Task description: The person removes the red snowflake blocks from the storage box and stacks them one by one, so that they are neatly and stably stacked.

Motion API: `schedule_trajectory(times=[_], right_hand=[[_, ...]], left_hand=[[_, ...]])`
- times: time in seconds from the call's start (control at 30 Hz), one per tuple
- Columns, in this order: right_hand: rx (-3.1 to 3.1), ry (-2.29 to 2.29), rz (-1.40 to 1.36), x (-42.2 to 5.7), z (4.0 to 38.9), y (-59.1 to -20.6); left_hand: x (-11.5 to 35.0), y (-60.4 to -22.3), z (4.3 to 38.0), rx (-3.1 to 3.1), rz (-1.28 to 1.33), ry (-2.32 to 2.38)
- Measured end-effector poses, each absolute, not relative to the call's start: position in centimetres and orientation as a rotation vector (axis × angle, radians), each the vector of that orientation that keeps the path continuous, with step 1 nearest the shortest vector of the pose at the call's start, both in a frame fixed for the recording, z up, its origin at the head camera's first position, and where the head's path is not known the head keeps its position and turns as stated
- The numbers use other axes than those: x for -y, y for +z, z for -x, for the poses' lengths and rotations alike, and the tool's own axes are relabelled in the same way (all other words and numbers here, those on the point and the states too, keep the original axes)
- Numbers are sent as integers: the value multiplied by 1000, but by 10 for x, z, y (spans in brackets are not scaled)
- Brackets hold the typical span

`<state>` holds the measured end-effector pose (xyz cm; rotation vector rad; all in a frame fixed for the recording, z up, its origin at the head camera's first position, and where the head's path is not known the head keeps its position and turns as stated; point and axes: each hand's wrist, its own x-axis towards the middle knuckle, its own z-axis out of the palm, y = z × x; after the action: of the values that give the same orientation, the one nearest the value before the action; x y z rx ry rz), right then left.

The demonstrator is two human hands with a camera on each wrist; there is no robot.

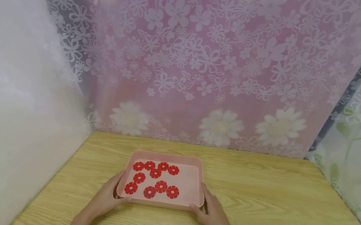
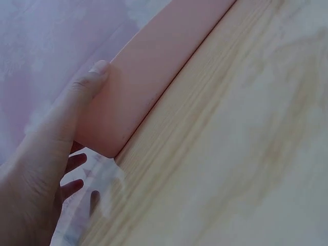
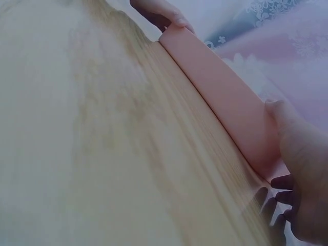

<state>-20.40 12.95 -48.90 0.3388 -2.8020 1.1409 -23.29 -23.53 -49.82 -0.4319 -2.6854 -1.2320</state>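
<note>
A shallow pink plastic tray sits on the wooden table, with several red notched discs lying flat inside, each with a small center hole. My left hand grips the tray's near left corner, thumb on the front rim and fingers along the left side. At the near right corner my right hand holds it the same way. In the left wrist view the left thumb lies against the tray's front wall. The right wrist view has both hands on that wall; the right fingers reach behind the corner.
The wood-grain table extends around the tray. A pink flowered curtain hangs along the table's back edge. A pale wall or sheet borders the left, and a flowered cloth the right.
</note>
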Motion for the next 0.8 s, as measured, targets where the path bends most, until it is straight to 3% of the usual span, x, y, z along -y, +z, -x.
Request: schedule_trajectory(times=[0.43,0.8], right_hand=[[2739,1208,-378,-131,210,-482],[2608,1366,-781,-118,241,-449]], left_hand=[[238,-494,227,2704,328,-1329],[238,-495,226,2707,304,-1352]])
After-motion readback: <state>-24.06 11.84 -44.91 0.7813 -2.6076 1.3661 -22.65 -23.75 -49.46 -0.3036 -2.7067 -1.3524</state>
